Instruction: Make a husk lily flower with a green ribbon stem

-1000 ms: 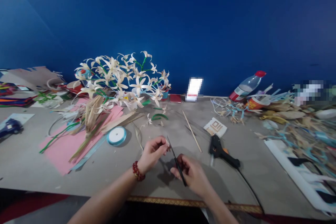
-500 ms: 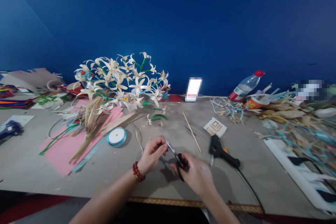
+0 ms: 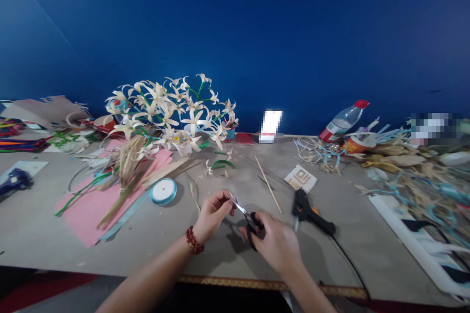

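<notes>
My right hand (image 3: 277, 242) grips a pair of black-handled scissors (image 3: 243, 211), its fingers in the loops. The metal blades point up and left, reaching the fingertips of my left hand (image 3: 215, 212). That hand is closed in a pinch; whatever lies between its fingers is too small to make out. Beyond both hands, a small pale flower (image 3: 209, 168) and a curved green stem (image 3: 223, 164) lie on the table. A spool of light blue ribbon (image 3: 163, 191) rests to the left, and a thin wooden stick (image 3: 268, 185) to the right.
Many pale flowers on green stems (image 3: 193, 120) stand at the back. Dried husks (image 3: 130, 161) lie over pink paper (image 3: 86, 215). A black glue gun (image 3: 306, 210) with its cord lies right, near a tilted bottle (image 3: 341, 121) and a white power strip (image 3: 404, 239).
The scissor blades look slightly further apart, and the handle loops have spread a little. Both hands stay in nearly the same place.
</notes>
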Demonstrator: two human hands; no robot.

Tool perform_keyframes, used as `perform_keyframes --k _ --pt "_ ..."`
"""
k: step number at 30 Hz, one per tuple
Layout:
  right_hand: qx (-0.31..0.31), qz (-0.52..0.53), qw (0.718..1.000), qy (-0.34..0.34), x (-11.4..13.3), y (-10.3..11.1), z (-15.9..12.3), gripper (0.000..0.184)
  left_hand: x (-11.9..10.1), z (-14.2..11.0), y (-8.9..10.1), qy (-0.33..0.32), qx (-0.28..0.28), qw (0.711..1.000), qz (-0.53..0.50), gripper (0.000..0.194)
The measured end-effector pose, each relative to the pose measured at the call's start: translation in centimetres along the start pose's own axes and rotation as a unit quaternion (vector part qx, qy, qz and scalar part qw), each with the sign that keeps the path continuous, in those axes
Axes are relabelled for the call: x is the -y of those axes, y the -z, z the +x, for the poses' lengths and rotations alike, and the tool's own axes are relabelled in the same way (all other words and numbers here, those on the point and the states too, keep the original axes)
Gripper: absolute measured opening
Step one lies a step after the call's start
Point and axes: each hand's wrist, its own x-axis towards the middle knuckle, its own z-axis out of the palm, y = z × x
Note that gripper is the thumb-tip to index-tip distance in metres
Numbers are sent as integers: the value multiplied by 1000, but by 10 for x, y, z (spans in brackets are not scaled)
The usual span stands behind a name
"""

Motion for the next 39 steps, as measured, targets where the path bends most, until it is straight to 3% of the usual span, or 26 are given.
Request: perform_keyframes --k 9,20,39 --pt "20 -48 999 -5 -5 2 3 25 3 1 1 28 -6 1000 12 25" --pt "54 -15 998 -24 -5 3 5 27 4 1 2 19 2 999 30 29" --pt "50 -5 999 0 -9 3 4 29 2 2 1 31 7 999 32 33"
